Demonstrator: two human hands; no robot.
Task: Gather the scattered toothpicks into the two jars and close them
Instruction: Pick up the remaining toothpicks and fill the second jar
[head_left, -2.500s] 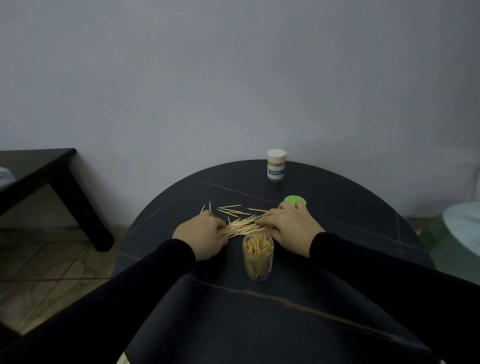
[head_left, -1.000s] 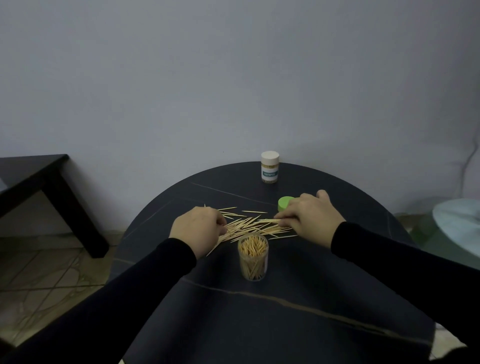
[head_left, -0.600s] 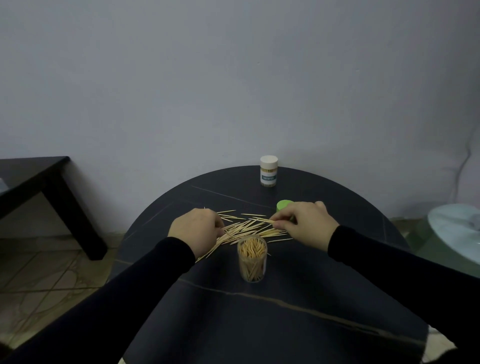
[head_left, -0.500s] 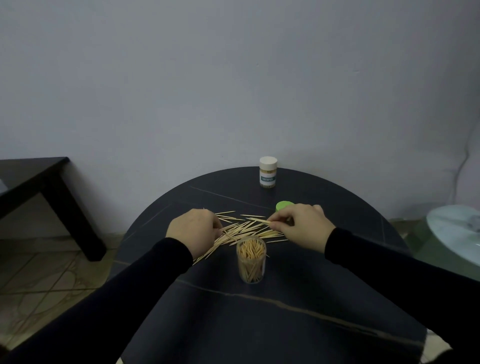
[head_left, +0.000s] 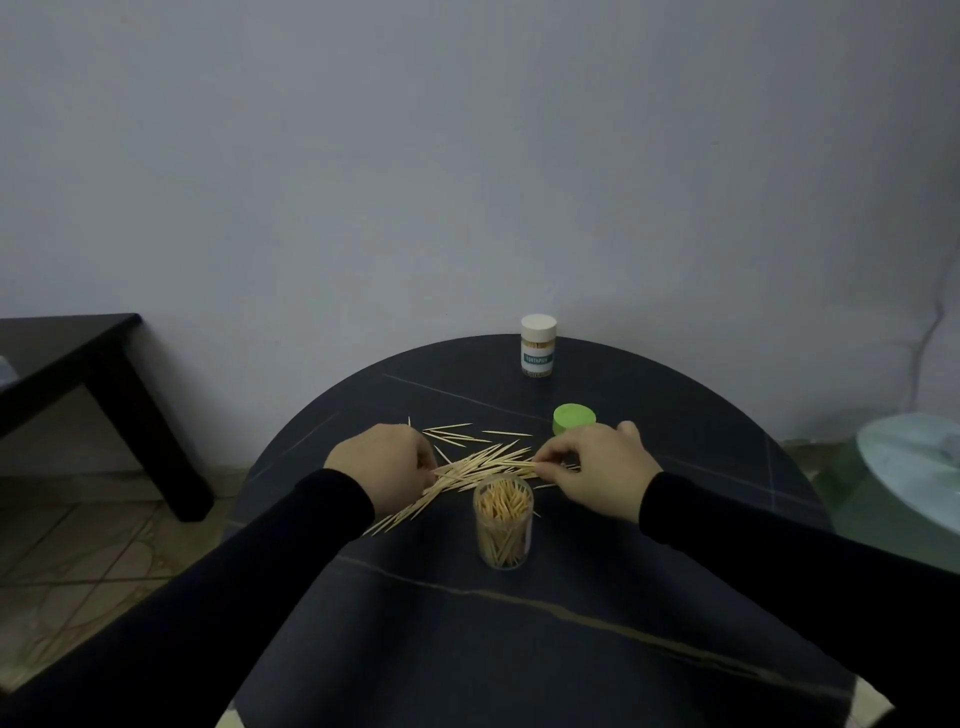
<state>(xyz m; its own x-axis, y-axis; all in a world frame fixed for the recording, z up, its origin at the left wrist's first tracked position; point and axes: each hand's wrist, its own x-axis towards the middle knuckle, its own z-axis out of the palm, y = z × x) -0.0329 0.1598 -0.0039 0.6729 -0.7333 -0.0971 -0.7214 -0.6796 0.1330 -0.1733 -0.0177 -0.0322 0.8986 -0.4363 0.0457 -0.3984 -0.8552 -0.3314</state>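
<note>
On the round dark table (head_left: 467, 649) filling the lower frame, our left hand (head_left: 382, 465) and right hand (head_left: 597, 467) sit either side of the toothpick heap (head_left: 483, 465) at centre, each with curled fingers pinching sticks at its end of the heap. We should squeeze the bundle parallel, lift it level, then tip it into the open clear jar (head_left: 503, 522) just below. The capped white jar (head_left: 538, 346) stands upper centre; the green lid (head_left: 573, 420) waits right of centre. Stray picks (head_left: 457, 431) above need a second pass.

Left hand (head_left: 382, 467) fingertips hidden; jar label (head_left: 537, 358) too small
</note>
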